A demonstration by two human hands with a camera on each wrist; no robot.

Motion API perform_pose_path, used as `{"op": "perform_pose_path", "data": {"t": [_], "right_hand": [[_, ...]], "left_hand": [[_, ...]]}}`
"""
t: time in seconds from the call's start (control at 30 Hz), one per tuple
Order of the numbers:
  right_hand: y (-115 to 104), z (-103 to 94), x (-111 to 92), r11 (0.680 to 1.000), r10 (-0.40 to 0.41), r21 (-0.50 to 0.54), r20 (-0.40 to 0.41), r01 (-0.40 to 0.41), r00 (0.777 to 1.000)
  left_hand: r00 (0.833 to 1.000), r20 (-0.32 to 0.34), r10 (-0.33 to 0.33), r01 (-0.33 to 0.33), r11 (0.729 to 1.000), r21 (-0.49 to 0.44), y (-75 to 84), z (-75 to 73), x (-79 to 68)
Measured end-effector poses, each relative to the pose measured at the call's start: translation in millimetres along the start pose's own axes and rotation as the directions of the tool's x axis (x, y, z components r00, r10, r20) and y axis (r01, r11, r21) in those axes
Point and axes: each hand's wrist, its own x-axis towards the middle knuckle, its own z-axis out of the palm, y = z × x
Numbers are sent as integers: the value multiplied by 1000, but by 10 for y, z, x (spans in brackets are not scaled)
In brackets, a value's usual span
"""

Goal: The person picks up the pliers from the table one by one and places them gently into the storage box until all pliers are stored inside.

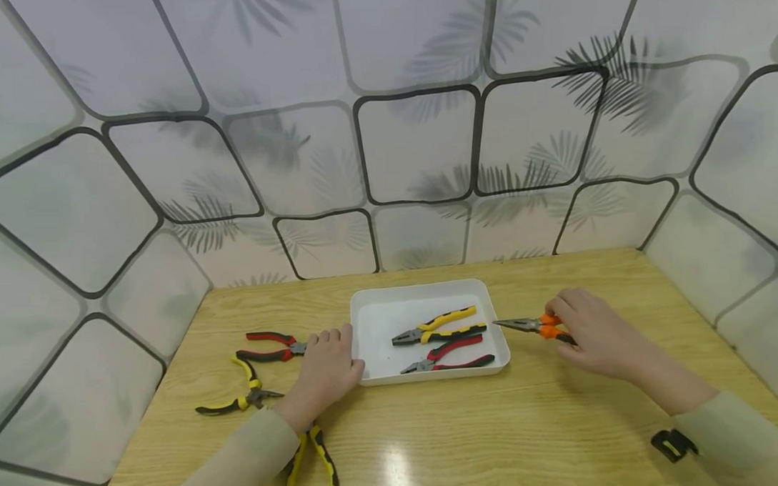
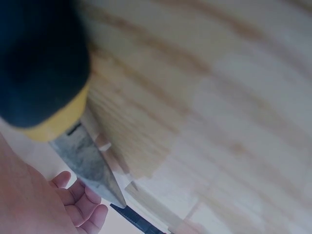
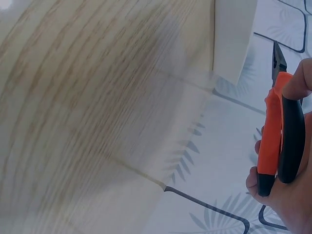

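Observation:
Long-nose pliers with orange and black handles (image 1: 550,327) are gripped by my right hand (image 1: 598,336), their tip pointing left at the right rim of a white tray (image 1: 372,308). The right wrist view also shows those handles (image 3: 273,131) between thumb and fingers. My left hand (image 1: 329,367) rests against the tray's left side, its fingers loosely bent, covering the head of red-and-black pliers (image 1: 267,355). In the tray lie yellow-and-black combination pliers (image 1: 434,334) and smaller red-and-black pliers (image 1: 438,361).
Yellow-and-black pliers (image 1: 249,399) lie spread on the wooden table (image 1: 447,441) at left. Another yellow-and-black pair (image 1: 322,453) sits partly under my left forearm. A small black object (image 1: 674,445) is beside the right sleeve. Patterned cloth walls (image 1: 418,149) enclose the table's back and sides.

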Motion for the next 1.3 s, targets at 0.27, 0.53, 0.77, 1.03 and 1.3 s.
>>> {"op": "perform_pose_path", "data": {"t": [0.27,0.53,0.77,1.03,1.3], "right_hand": [[-63,15,97,1000,5,10,31,-6,1000],[-126,42,161,999,25,21,49,-26,998],[-140,106,235,999,-2,44,32,0,999],[-192,154,327,998,2,62,32,-4,999],[-233,218,398,997,-9,79,25,7,1000]], "left_hand": [[1000,-12,8,-8,1000,10,-5,2,2],[1000,-16,4,-3,1000,29,-8,16,6],[1000,1,-2,2,1000,25,-9,17,14],[1000,11,-5,5,1000,29,-15,27,23],[1000,11,-4,4,1000,21,-14,35,24]]}}
